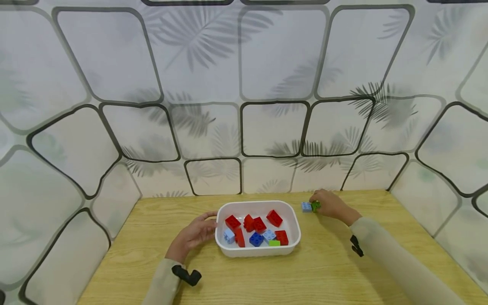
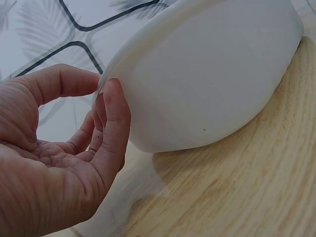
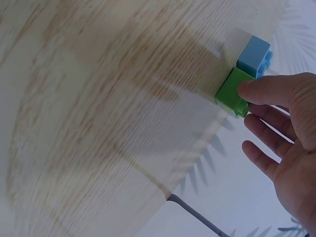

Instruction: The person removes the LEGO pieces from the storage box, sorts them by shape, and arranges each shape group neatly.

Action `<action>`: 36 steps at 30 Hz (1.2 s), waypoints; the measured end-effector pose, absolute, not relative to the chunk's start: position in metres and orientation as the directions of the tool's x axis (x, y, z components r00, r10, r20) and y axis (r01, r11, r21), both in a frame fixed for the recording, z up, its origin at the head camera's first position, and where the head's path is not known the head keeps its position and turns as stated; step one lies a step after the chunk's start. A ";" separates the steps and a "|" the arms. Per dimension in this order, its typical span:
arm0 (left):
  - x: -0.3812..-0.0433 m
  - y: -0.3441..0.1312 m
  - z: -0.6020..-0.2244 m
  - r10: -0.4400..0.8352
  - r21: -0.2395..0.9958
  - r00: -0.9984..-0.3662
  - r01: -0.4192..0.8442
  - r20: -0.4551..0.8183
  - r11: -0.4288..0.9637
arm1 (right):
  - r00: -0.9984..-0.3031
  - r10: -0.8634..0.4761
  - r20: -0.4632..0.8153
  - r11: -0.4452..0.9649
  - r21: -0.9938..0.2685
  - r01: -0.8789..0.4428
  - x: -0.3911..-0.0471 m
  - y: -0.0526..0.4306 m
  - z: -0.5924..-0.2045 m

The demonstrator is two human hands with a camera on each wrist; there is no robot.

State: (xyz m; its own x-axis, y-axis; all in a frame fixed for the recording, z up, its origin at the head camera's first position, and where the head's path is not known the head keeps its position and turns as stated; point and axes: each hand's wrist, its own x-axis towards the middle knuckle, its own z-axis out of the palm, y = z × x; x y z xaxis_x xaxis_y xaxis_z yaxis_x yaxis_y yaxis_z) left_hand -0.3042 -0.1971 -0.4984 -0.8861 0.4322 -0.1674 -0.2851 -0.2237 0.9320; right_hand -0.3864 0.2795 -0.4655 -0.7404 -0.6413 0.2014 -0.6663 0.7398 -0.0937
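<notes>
At the left end of a white plastic box [image 1: 259, 252], my left hand [image 1: 200, 231] grips the box edge. In the left wrist view, the thumb and fingers [image 2: 114, 113] meet the box's rim and outer wall. My right hand [image 1: 331, 204] pinches a green toy brick [image 1: 315, 206] near the table's back edge. Against the green brick sits a light blue brick [image 1: 306, 207]; the right wrist view shows the green brick [image 3: 231, 91] and the light blue brick [image 3: 253, 55] side by side, touching. Whether their studs are joined, I cannot tell.
Inside the box lie several red bricks [image 1: 274, 218], a dark blue brick [image 1: 256, 239], light blue bricks [image 1: 229, 236] and a bright green piece [image 1: 274, 243]. A patterned wall covering [image 1: 267, 131] rises behind the wooden table [image 1: 305, 275] and along both sides.
</notes>
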 end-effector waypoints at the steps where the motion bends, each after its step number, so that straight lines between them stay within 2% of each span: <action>1: -0.304 -0.197 -0.499 0.431 0.933 -0.886 -0.285 -0.169 -0.221 | -0.740 -0.642 0.199 0.740 -0.093 -0.667 -0.386 0.279 -0.466; 12: -0.304 -0.196 -0.497 0.428 0.928 -0.886 -0.296 -0.178 -0.228 | -0.765 -0.619 0.181 0.761 -0.104 -0.640 -0.386 0.279 -0.465; 24: -0.302 -0.196 -0.494 0.433 0.926 -0.883 -0.301 -0.181 -0.227 | -0.758 -0.622 0.195 0.759 -0.089 -0.645 -0.380 0.279 -0.460; 36: -0.304 -0.197 -0.496 0.434 0.931 -0.885 -0.288 -0.169 -0.223 | -0.728 -0.652 0.210 0.734 -0.068 -0.676 -0.368 0.252 -0.432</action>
State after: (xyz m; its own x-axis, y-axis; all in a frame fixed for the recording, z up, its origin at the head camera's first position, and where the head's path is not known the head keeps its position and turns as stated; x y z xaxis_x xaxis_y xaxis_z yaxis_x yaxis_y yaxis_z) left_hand -0.3038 -0.1968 -0.4965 -0.8847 0.4345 -0.1692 -0.2877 -0.2230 0.9314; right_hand -0.3683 0.2517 -0.4323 -0.7285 -0.6522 0.2097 -0.6763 0.7335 -0.0677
